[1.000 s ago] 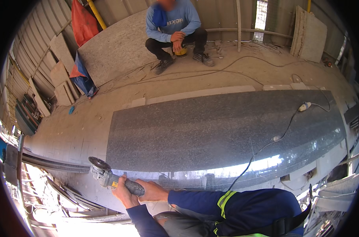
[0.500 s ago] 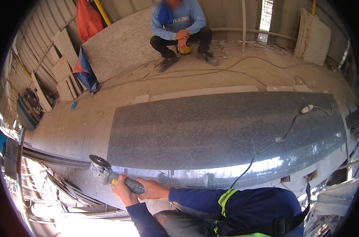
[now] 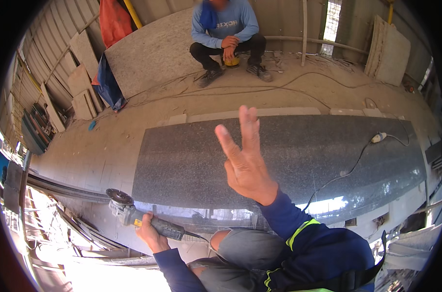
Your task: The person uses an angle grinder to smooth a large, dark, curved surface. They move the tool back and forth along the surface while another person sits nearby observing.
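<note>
My left hand [image 3: 152, 235] grips the body of an angle grinder [image 3: 167, 228], whose dark disc [image 3: 120, 196] points away from me to the upper left. From the tool's rear end a cord runs right toward my bare knee. My right hand [image 3: 250, 170] is raised above a dark speckled stone slab [image 3: 182, 165], with some fingers stretched up and apart and others folded. Nothing is held in it. Water or gloss reflects light along the slab's near edge.
A white cord connector [image 3: 378, 137] lies on the slab's right part, its cable crossing the surface. A person in a blue shirt [image 3: 226, 29] crouches beyond the slab. Stone pieces [image 3: 388, 48] lean at the far right. A large pale slab [image 3: 153, 53] stands behind.
My right hand has let go of the grinder's rear end and risen over the slab with fingers stretched. My left hand still holds the tool, nearly where it was.
</note>
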The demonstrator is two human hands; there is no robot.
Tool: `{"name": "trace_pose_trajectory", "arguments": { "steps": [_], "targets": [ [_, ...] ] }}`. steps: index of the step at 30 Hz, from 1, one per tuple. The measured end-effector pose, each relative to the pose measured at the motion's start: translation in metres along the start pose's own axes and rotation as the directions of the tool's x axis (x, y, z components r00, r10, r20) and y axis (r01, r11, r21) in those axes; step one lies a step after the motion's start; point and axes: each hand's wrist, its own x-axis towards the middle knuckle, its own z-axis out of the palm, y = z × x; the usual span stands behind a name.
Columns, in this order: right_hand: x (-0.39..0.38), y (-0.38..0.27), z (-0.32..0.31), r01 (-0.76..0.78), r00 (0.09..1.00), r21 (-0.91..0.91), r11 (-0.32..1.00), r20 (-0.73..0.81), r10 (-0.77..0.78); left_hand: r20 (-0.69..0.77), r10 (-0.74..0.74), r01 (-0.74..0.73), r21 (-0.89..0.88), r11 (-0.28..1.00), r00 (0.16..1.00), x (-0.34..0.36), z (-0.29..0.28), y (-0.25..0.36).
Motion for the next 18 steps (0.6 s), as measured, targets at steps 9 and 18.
{"name": "trace_pose_trajectory", "arguments": {
  "steps": [9,18],
  "targets": [
    [0.023,-0.004,-0.054,0.023,0.967,0.638,-0.770,-0.210,-0.145,0.017,-0.005,0.005,0.014,1.000,1.000,0.006,-0.005,-0.004],
    [-0.051,0.027,0.053,-0.524,0.851,0.830,0.190,0.520,0.076,0.002,0.008,-0.008,0.007,1.000,1.000,-0.004,-0.002,0.006]
  ]
}}
